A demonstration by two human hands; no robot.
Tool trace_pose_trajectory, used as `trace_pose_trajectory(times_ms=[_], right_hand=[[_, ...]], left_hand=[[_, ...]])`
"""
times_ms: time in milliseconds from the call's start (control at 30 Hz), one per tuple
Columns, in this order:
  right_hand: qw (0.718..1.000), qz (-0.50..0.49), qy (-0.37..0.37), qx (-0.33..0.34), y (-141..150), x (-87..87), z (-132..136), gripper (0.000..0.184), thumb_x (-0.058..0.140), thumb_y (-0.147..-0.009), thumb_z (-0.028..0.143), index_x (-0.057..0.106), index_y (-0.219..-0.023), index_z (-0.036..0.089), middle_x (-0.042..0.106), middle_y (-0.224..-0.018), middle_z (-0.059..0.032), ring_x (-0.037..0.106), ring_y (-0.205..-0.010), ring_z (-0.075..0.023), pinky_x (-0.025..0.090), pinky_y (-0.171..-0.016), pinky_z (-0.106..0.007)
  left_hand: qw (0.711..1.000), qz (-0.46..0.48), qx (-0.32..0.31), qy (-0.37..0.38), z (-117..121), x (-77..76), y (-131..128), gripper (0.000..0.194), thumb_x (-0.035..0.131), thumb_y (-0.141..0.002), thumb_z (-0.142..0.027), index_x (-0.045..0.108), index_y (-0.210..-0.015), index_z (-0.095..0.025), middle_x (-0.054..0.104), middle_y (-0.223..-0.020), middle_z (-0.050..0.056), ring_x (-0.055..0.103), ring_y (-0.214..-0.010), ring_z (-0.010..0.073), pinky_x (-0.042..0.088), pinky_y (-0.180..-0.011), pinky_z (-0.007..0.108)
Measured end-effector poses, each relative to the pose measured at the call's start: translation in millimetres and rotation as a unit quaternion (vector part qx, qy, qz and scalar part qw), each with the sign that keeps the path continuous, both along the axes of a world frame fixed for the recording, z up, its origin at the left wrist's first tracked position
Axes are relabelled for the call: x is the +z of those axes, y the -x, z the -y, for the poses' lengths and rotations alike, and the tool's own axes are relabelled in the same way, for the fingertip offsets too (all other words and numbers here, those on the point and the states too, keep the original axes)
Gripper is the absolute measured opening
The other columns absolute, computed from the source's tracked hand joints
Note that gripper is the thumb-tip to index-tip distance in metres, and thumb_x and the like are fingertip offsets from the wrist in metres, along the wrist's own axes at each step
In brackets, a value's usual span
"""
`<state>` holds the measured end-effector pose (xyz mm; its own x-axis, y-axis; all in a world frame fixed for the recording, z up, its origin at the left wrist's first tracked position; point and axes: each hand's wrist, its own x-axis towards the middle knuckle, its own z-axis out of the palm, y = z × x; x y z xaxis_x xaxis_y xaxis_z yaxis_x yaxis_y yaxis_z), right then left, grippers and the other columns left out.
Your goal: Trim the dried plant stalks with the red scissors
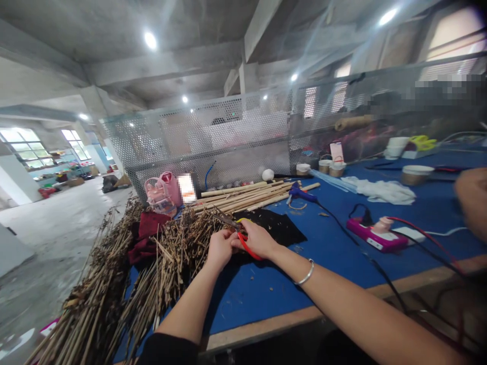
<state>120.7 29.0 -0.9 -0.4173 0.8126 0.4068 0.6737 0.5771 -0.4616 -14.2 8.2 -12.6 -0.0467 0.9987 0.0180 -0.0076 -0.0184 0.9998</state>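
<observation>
My right hand [258, 239] is closed on pruning shears [249, 247] with a red handle, a yellow part and dark blades that point forward and left. Close against it, my left hand [219, 248] has its fingers pinched together; whatever lies between them is hidden. Both hands are over the blue table [266, 299], beside a heap of dried plant stems [182, 241]. A black cloth or sheet [281, 223] lies just beyond and to the right of the shears.
Pale wooden sticks [262, 195] lie behind the hands, near a blue glue gun [300, 192]. Right of it are a purple power strip [376, 235], cords and a white cloth [384, 190]. A pink bag [163, 190] stands by the mesh divider [213, 132]. Another person's arm [472, 197] shows at right.
</observation>
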Motion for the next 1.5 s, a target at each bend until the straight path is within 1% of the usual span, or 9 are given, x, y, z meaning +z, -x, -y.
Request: trace_pose_trajectory(times_ms=[233, 367, 500, 567, 733, 967, 1067, 1267, 1500], right_hand=[[1.0, 0.009, -0.002, -0.012, 2, 0.0, -1, 0.045, 0.063, -0.064, 0.051, 0.048, -0.088, 0.017, 0.054, -0.085, -0.0043, 0.052, -0.077, -0.0162, 0.035, -0.065, -0.026], [1.0, 0.011, 0.002, -0.017, 1, -0.6, -1, 0.043, 0.061, -0.067, 0.052, 0.048, -0.087, 0.017, 0.054, -0.085, -0.0045, 0.052, -0.076, -0.0161, 0.035, -0.064, -0.026], [1.0, 0.006, 0.015, -0.013, 0, -0.4, 0, 0.04, 0.061, -0.068, 0.051, 0.049, -0.088, 0.018, 0.055, -0.084, -0.004, 0.052, -0.074, -0.0153, 0.034, -0.062, -0.024], [0.999, 0.002, 0.029, -0.015, 0, -1.4, 1, 0.04, 0.06, -0.068, 0.051, 0.049, -0.088, 0.018, 0.055, -0.081, -0.0032, 0.052, -0.071, -0.0143, 0.033, -0.059, -0.023], [0.998, -0.002, 0.053, -0.021, 1, -7.4, -2, 0.039, 0.058, -0.069, 0.053, 0.05, -0.085, 0.018, 0.057, -0.074, -0.002, 0.051, -0.061, -0.0127, 0.028, -0.052, -0.022], [0.998, -0.017, 0.06, -0.011, -1, -11.1, -7, 0.036, 0.054, -0.072, 0.054, 0.054, -0.081, 0.019, 0.06, -0.072, -0.0032, 0.053, -0.061, -0.0136, 0.029, -0.051, -0.022], [0.999, 0.005, 0.045, -0.02, -2, -8.4, -6, 0.035, 0.054, -0.072, 0.053, 0.054, -0.083, 0.02, 0.06, -0.071, -0.0024, 0.053, -0.062, -0.014, 0.029, -0.052, -0.022], [1.0, 0.018, 0.012, -0.006, -3, -5.0, -2, 0.042, 0.06, -0.066, 0.053, 0.049, -0.087, 0.019, 0.058, -0.081, -0.0032, 0.053, -0.07, -0.0147, 0.031, -0.056, -0.022], [0.999, 0.032, 0.04, -0.018, -4, -4.0, -3, 0.039, 0.052, -0.072, 0.056, 0.051, -0.086, 0.019, 0.059, -0.074, -0.002, 0.051, -0.062, -0.0132, 0.027, -0.052, -0.022]], left_hand=[[1.0, 0.004, 0.004, -0.007, 1, 2.0, 0, 0.037, 0.066, -0.058, -0.047, 0.053, -0.056, -0.012, 0.045, -0.041, -0.005, 0.039, -0.036, 0.0052, 0.031, -0.037, 0.018], [1.0, 0.015, -0.015, -0.02, 0, -1.0, 1, 0.033, 0.065, -0.061, -0.044, 0.055, -0.06, -0.012, 0.044, -0.042, -0.006, 0.036, -0.036, 0.0041, 0.028, -0.036, 0.017], [1.0, -0.003, -0.002, -0.015, 0, -2.6, -1, 0.034, 0.064, -0.062, -0.043, 0.053, -0.056, -0.012, 0.043, -0.04, -0.005, 0.035, -0.035, 0.004, 0.026, -0.035, 0.017], [1.0, -0.003, -0.005, -0.008, 1, -1.3, -2, 0.033, 0.064, -0.061, -0.042, 0.054, -0.055, -0.012, 0.046, -0.041, -0.004, 0.037, -0.036, 0.0044, 0.027, -0.035, 0.016], [1.0, 0.012, -0.024, -0.01, 6, 3.8, -3, 0.027, 0.062, -0.066, -0.038, 0.062, -0.069, -0.011, 0.055, -0.051, -0.001, 0.045, -0.04, 0.0058, 0.035, -0.039, 0.016], [1.0, -0.004, -0.015, 0.003, 4, 5.6, 1, 0.025, 0.061, -0.067, -0.036, 0.065, -0.076, -0.012, 0.058, -0.054, 0.0, 0.048, -0.042, 0.0069, 0.039, -0.041, 0.018], [1.0, -0.026, 0.0, -0.005, 3, 6.1, 3, 0.024, 0.061, -0.067, -0.035, 0.065, -0.074, -0.013, 0.058, -0.054, -0.001, 0.046, -0.041, 0.0061, 0.039, -0.041, 0.017], [0.997, -0.066, 0.019, -0.035, 1, 2.7, 5, 0.029, 0.06, -0.066, -0.038, 0.054, -0.053, -0.013, 0.047, -0.041, -0.003, 0.041, -0.035, 0.0064, 0.033, -0.036, 0.018], [0.999, -0.044, 0.0, -0.018, 3, 5.7, 3, 0.026, 0.06, -0.066, -0.038, 0.06, -0.064, -0.012, 0.054, -0.051, -0.001, 0.045, -0.042, 0.0066, 0.038, -0.042, 0.018]])
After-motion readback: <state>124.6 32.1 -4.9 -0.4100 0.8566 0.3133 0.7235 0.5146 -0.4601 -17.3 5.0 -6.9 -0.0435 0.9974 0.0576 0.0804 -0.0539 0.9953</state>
